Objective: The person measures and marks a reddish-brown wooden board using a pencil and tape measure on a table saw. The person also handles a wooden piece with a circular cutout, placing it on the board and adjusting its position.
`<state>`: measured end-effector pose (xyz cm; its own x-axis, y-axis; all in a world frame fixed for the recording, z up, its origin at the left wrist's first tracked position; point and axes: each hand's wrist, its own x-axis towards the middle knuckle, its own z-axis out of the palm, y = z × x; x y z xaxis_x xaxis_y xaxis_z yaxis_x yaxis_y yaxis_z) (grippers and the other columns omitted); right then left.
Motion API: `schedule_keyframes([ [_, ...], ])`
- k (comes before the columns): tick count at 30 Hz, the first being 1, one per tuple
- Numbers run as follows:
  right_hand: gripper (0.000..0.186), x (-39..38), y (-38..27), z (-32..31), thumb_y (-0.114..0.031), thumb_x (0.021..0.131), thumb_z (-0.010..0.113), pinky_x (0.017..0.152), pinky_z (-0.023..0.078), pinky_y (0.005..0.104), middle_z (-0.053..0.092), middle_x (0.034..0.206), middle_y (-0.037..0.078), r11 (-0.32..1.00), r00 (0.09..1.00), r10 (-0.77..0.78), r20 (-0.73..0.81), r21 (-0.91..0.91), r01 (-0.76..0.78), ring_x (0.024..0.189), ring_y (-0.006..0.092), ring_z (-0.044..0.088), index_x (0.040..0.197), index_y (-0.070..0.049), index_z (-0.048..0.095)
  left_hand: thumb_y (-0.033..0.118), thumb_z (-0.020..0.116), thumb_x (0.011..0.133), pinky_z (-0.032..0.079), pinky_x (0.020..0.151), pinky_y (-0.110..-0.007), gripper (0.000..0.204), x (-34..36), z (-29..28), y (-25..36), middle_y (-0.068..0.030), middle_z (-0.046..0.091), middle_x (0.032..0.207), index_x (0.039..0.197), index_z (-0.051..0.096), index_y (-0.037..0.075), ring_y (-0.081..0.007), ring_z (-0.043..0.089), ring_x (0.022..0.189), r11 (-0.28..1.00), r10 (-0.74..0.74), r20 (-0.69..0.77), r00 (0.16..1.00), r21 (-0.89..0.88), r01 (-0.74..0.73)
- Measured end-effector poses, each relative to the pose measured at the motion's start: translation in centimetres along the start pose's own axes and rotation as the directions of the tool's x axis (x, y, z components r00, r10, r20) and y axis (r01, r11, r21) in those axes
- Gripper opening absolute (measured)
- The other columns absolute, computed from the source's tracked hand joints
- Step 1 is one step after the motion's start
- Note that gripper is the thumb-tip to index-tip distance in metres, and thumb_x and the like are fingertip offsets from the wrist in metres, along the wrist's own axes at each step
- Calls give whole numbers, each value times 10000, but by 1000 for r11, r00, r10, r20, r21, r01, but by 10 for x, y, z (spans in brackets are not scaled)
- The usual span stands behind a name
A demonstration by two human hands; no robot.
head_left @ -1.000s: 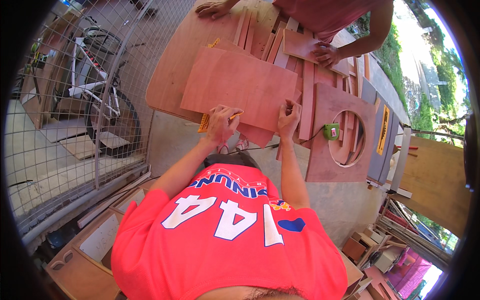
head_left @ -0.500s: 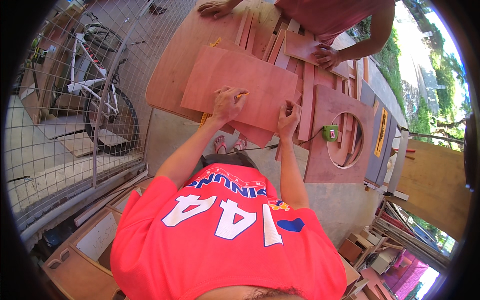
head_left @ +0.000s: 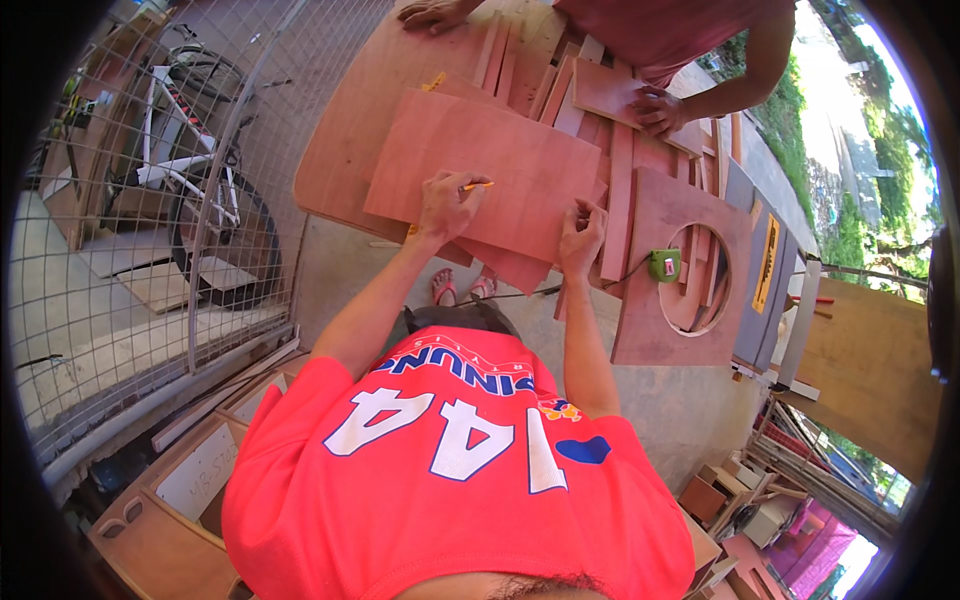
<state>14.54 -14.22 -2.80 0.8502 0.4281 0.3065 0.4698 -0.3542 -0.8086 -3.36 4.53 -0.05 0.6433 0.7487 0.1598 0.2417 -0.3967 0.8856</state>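
Note:
In front of me lies a thin reddish-brown plywood panel [head_left: 490, 150] on top of other boards. My left hand [head_left: 447, 207] rests over its near edge, fingers closed round a yellow pencil [head_left: 478, 185] that points to the right. At the panel's near right corner is my right hand [head_left: 582, 238], its fingers curled and pinched together; whatever they hold, if anything, is too small to make out. A bit of a yellow tool [head_left: 434, 83] sticks out past the panel's far left corner.
A green tape measure [head_left: 664, 265] sits on a board with a round cutout [head_left: 632, 320] to the right. Across the worktable [head_left: 335, 150], another person's hand [head_left: 660, 110] rests on a small board among stacked strips. A wire fence [head_left: 195, 300] and bicycle [head_left: 190, 175] stand left.
My left hand has shifted slightly to the left over the panel, and the pencil lies flatter. My right hand stays at the corner. The whole view has moved a little.

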Motion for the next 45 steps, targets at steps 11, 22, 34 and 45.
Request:
schedule_keyframes([
  [11, 194, 0, 0, 0, -41, 927, 702, 730, 502, 317, 601, 1017, 89, 1000, 1000, 9, 4, -17, -9, 787, 166, 571, 1118, -12, 679, 179, 688, 911, 437, 981, -391, 159, -27, -14, -1, -23, 765, 957, 1018, 800, 142, -218, 648, 972, 986, 63, 92, 994, 150, -76],
  [22, 199, 0, 1, 1, -37, 920, 707, 733, 491, 317, 614, 1025, 94, 999, 999, 31, 13, -14, -31, 816, 180, 574, 1115, -9, 683, 140, 686, 909, 531, 875, -375, 172, -3, -19, 2, -57, 772, 961, 1032, 805, 124, -236, 675, 951, 998, -47, -102, 994, 31, 50],
  [34, 238, 0, 4, 0, -24, 910, 714, 769, 510, 321, 616, 1070, 100, 1000, 1000, 4, 19, -14, -4, 870, 191, 604, 1144, -3, 677, 174, 705, 902, 532, 893, -389, 169, 0, -30, -20, -50, 769, 934, 1039, 797, 143, -229, 688, 933, 994, 12, -126, 992, 108, 2],
  [45, 220, -9, 2, -7, -19, 915, 698, 757, 508, 325, 610, 1052, 103, 1000, 1000, -26, 2, -6, 26, 856, 201, 599, 1133, -1, 677, 129, 693, 905, 554, 848, -346, 190, -4, -38, -31, -67, 770, 948, 1062, 800, 131, -220, 692, 943, 993, -116, -160, 980, -58, 108],
])
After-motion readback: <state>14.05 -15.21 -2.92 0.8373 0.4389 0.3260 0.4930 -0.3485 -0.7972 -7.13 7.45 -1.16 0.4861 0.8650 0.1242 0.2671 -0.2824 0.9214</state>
